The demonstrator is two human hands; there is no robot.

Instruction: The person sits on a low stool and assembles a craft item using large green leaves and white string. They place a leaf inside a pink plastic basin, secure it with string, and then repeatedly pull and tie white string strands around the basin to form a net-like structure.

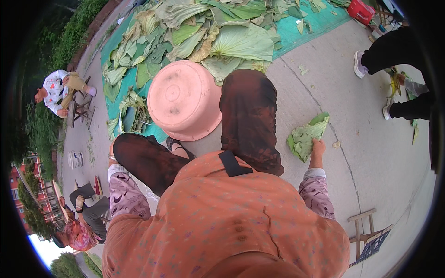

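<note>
Right hand (318, 147): closed on the near edge of a folded green lotus leaf (307, 137), fingers curled over the leaf rim. The leaf lies on the concrete ground (371, 153), directly ahead of the hand and slightly to its left; it touches the hand at its nearest corner. Long axis of the leaf runs away from the hand, up and to the right, ending in a darker green tip. Right forearm in a patterned pink sleeve (316, 194) extends straight out to it.

Left hand (111, 155): mostly hidden behind the left knee (148, 160); only a wrist edge shows. Cannot tell whether it is open or closed, or whether it holds anything. It is well apart from the leaf; the right hand is plainly the nearer one.

Around: an upturned pink plastic basin (184, 99) sits well to the left of the right hand, beyond the right knee (248, 118). Farther ahead, a large heap of lotus leaves (208, 37) spread on a green tarp (320, 23). A small wooden stool (366, 231) stands behind and to the right of the right hand. Other people sit at the left edge, and another person's dark-trousered legs (394, 51) are at far right, well clear of the hand.
</note>
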